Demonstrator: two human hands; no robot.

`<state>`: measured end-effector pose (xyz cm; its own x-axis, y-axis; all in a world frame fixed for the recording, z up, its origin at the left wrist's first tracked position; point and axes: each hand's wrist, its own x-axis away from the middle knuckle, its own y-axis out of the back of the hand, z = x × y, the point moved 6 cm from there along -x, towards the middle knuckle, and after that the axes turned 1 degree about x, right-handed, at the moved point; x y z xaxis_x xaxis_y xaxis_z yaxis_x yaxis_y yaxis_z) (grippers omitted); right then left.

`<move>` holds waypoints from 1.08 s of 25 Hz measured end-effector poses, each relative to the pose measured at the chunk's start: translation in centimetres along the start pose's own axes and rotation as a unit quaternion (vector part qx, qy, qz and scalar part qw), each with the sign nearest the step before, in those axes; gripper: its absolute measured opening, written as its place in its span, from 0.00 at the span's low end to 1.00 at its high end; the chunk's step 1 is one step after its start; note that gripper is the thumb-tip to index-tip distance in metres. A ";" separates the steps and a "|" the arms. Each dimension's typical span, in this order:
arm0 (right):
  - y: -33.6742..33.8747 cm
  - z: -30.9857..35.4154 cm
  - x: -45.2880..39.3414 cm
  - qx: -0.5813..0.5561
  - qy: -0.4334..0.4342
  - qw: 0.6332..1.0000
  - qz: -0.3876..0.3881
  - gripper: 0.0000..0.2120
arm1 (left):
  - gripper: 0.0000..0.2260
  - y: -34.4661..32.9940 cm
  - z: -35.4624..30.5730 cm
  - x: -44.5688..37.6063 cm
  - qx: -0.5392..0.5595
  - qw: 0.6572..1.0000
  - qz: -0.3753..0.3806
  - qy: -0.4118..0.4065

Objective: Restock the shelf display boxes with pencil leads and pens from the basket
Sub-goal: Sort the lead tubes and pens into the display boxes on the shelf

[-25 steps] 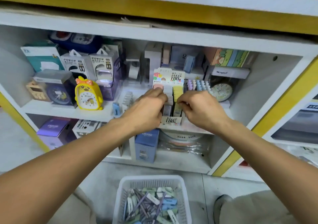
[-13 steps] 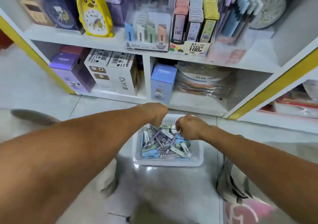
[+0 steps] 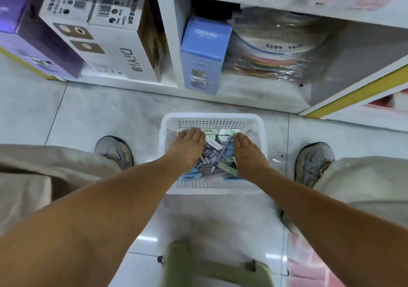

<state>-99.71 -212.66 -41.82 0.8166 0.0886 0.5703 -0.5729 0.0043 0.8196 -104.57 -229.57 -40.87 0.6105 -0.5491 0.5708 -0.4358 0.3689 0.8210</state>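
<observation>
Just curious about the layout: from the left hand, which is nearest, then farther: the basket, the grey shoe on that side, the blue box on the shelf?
1. Basket: left hand is inside it.
2. Grey shoe: beside, on the floor.
3. Blue box: ahead, bottom shelf.

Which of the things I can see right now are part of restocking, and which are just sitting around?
Part of the job:
- white basket on the floor
- lead packs and pens inside it
- left hand and right hand, both reaching in

Just sitting around:
- blue box on the bottom shelf
- white DiYi box
- purple box
- green stool
</observation>
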 end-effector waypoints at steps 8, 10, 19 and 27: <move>-0.4 0.9 -2.3 0.079 -0.005 0.996 -0.038 0.41 | 0.39 -0.5 -2.1 -2.7 0.034 0.997 -0.074 0.010; -0.6 1.3 -2.2 0.088 0.007 0.995 -0.053 0.36 | 0.35 -0.5 -2.6 -3.3 0.038 0.997 -0.059 0.015; -1.8 1.8 -2.0 0.115 0.053 0.991 -0.046 0.23 | 0.31 -1.9 -4.1 -4.1 0.141 0.987 -0.059 0.049; -1.5 0.2 -2.5 -0.018 0.028 0.999 0.014 0.15 | 0.15 -1.6 -0.3 -3.8 0.281 0.953 -0.078 0.080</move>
<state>-100.90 -213.13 -44.43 0.7957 0.1441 0.5883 -0.5983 0.0365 0.8004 -105.96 -227.82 -44.37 0.7710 -0.4259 0.4735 -0.5890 -0.1939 0.7846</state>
